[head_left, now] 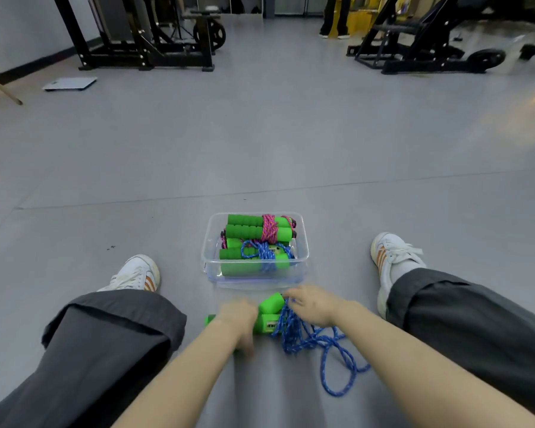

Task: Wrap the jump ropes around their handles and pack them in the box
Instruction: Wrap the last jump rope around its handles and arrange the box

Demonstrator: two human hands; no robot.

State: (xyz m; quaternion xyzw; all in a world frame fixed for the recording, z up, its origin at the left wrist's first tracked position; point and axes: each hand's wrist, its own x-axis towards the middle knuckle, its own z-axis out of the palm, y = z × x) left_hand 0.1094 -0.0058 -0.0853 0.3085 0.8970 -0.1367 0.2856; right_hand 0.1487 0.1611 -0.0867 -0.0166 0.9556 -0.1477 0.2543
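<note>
A clear plastic box (209,242) stands on the grey floor between my legs. Inside it lie a pink jump rope (269,228) wound around green foam handles and a blue one (264,253) wound around another green pair. In front of the box, my left hand (240,319) grips the green handles (271,307) of a third jump rope. Its blue rope (318,341) lies in loose loops on the floor to the right. My right hand (314,305) is closed on the rope close to the handles.
My legs in dark trousers and white shoes (136,274) (389,257) spread on both sides of the box. Black gym machines (145,35) (420,41) stand at the far end, with a flat scale (70,84) on the floor at far left. A person's legs (334,17) show in the background.
</note>
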